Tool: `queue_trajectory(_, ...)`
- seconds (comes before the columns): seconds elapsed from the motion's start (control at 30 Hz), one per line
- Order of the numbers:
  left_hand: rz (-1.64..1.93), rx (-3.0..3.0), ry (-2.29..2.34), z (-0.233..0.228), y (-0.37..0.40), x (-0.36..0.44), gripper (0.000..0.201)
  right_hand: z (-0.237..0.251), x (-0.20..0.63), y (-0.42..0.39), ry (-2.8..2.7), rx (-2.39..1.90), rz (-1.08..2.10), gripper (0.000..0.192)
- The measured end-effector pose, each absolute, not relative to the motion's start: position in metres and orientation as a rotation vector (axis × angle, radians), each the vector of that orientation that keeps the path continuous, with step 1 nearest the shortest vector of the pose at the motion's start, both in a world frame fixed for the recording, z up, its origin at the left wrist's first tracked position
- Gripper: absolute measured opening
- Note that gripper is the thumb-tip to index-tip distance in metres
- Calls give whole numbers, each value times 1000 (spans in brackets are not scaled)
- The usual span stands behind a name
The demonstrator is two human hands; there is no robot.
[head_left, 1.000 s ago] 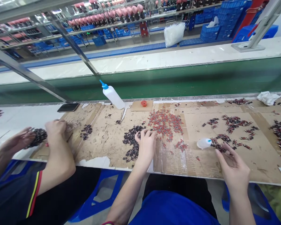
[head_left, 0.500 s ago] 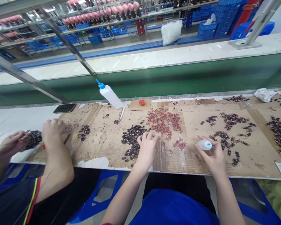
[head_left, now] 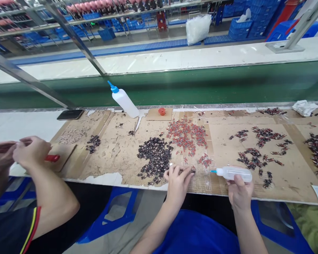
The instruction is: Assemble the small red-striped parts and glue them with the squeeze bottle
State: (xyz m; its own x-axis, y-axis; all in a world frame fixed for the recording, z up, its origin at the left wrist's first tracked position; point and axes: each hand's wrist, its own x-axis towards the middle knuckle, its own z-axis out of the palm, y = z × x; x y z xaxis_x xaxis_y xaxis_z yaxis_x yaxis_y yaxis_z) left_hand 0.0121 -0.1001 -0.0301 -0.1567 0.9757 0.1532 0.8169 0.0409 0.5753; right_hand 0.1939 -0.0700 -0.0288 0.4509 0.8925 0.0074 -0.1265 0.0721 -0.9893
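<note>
Now your right hand (head_left: 240,192) grips the small squeeze bottle (head_left: 234,173) sideways, while your left hand (head_left: 178,178) has fingers pinched on a tiny part beside the dark pile (head_left: 155,158).

A cardboard sheet (head_left: 127,155) lies on the table (head_left: 21,123). A pile of small parts (head_left: 155,158) sits in the middle of it. Another heap of parts (head_left: 187,135) lies behind and to the right of that pile. More parts (head_left: 259,148) are spread farther right. The left hand (head_left: 178,181) rests at the near edge, just right of the pile. The right hand (head_left: 240,192) is to its right and holds a small bottle (head_left: 234,173) lying sideways, tip toward the left hand. A bigger bottle (head_left: 124,100) leans at the back edge. A phone (head_left: 70,114) lies to the left of it. A co-worker's hands (head_left: 18,153) are far left.
</note>
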Motion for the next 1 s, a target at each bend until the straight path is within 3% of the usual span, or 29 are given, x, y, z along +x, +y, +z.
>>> queue_trajectory(0.43, 923, 1686, 1843, -27, -95, 8, 14, -32, 166, -78, -1250, -1567, 640, 36)
queue_trajectory(1.0, 911, 1700, 1888, -28, -94, 9, 9, -24, 163, -78, -1261, -1653, 525, 42)
